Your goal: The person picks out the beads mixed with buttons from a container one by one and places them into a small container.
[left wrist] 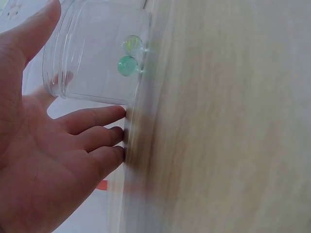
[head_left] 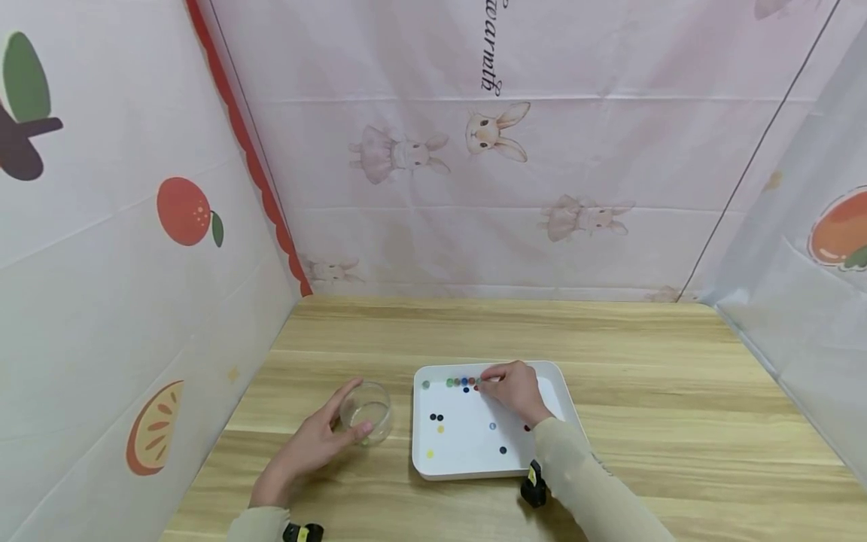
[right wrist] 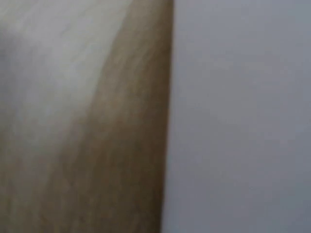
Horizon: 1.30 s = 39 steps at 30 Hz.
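My left hand (head_left: 313, 444) holds a clear round jar (head_left: 366, 433) on the table, thumb and index finger on its sides, the other fingers outstretched beside it. Inside, the left wrist view shows a green marble (left wrist: 128, 66) and a yellow-streaked marble (left wrist: 132, 44) at the bottom. Over the back of a white tray (head_left: 467, 476), my right hand (head_left: 515, 390) pinches a marble (head_left: 479, 382) at the end of a row of coloured marbles (head_left: 457, 382). The right wrist view shows only the tray's side and the table, with the hand out of sight.
Small round pieces lie scattered in the tray: a black pair (head_left: 436, 418), yellow ones (head_left: 430, 454), a blue one (head_left: 492, 426), and another black one (head_left: 503, 450). One pale marble (head_left: 426, 384) sits in the back left corner. Printed cloth walls (head_left: 433, 248) surround the wooden table (head_left: 677, 421).
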Motion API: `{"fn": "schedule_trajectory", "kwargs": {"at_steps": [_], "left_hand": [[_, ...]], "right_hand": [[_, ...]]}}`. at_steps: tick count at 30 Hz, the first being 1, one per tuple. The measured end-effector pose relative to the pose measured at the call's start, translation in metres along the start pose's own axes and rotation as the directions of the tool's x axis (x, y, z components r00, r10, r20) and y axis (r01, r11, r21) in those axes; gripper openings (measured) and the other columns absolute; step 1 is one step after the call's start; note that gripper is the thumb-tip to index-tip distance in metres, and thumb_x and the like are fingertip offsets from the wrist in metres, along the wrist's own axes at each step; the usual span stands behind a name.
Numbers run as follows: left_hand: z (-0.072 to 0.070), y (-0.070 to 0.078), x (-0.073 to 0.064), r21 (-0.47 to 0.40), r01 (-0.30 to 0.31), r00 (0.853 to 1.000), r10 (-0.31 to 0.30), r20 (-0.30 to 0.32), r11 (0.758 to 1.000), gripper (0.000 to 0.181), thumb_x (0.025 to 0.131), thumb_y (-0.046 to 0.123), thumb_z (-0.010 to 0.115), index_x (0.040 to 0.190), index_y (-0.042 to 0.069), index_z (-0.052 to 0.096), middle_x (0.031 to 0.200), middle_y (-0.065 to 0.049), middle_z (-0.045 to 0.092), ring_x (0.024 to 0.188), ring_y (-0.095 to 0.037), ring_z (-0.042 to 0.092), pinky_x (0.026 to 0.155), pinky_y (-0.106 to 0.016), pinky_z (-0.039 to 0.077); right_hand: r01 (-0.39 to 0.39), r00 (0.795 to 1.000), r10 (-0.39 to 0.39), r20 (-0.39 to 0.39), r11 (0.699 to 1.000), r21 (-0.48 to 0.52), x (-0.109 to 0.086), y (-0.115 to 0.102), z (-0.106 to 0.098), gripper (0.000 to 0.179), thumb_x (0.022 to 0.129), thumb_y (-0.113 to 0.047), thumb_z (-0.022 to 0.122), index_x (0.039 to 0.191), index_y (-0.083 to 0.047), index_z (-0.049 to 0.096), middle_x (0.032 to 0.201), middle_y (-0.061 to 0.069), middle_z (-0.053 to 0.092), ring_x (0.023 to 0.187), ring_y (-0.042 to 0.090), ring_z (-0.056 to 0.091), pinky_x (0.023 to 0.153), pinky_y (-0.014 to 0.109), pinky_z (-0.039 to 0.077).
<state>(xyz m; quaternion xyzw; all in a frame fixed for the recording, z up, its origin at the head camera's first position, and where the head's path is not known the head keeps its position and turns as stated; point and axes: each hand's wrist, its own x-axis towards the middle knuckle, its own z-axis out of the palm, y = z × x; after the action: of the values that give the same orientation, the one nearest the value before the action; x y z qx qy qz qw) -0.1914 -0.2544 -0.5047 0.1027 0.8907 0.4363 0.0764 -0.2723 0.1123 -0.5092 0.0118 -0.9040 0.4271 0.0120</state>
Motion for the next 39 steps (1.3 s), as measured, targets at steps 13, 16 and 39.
{"fn": "schedule_trajectory", "kwargs": {"at_steps": [13, 16, 39], "left_hand": [[0.0, -0.001, 0.0, -0.009, -0.002, 1.0, 0.002, 0.003, 1.0, 0.08, 0.101, 0.047, 0.069, 0.166, 0.042, 0.022, 0.17, -0.029, 0.028, 0.15, -0.057, 0.035, 0.118, -0.072, 0.036], [0.0, -0.001, 0.0, -0.011, -0.004, 1.0, 0.004, 0.002, 1.0, 0.081, 0.102, 0.047, 0.069, 0.167, 0.041, 0.022, 0.17, -0.028, 0.027, 0.151, -0.057, 0.034, 0.119, -0.071, 0.035], [0.001, 0.0, 0.0, -0.012, 0.0, 1.0, 0.0, -0.009, 1.0, 0.079, 0.101, 0.047, 0.069, 0.165, 0.045, 0.022, 0.168, -0.031, 0.03, 0.151, -0.056, 0.035, 0.12, -0.069, 0.035]], "right_hand": [[-0.005, 1.0, 0.004, -0.013, 0.999, -0.043, 0.0, -0.001, 0.004, 0.006, 0.087, -0.015, 0.084, 0.092, -0.016, 0.086, 0.093, 0.001, 0.081, 0.073, 0.012, 0.057, 0.064, 0.025, 0.044], [0.007, 1.0, -0.007, -0.003, 0.999, -0.044, -0.001, 0.0, 0.004, 0.006, 0.087, -0.015, 0.084, 0.092, -0.015, 0.086, 0.086, -0.002, 0.078, 0.07, 0.011, 0.056, 0.062, 0.025, 0.043], [-0.056, 0.998, 0.048, 0.043, 0.972, 0.227, -0.002, -0.017, -0.014, 0.021, 0.095, -0.029, 0.079, 0.112, -0.017, 0.083, 0.104, 0.002, 0.081, 0.086, 0.015, 0.07, 0.071, 0.028, 0.054]]}}
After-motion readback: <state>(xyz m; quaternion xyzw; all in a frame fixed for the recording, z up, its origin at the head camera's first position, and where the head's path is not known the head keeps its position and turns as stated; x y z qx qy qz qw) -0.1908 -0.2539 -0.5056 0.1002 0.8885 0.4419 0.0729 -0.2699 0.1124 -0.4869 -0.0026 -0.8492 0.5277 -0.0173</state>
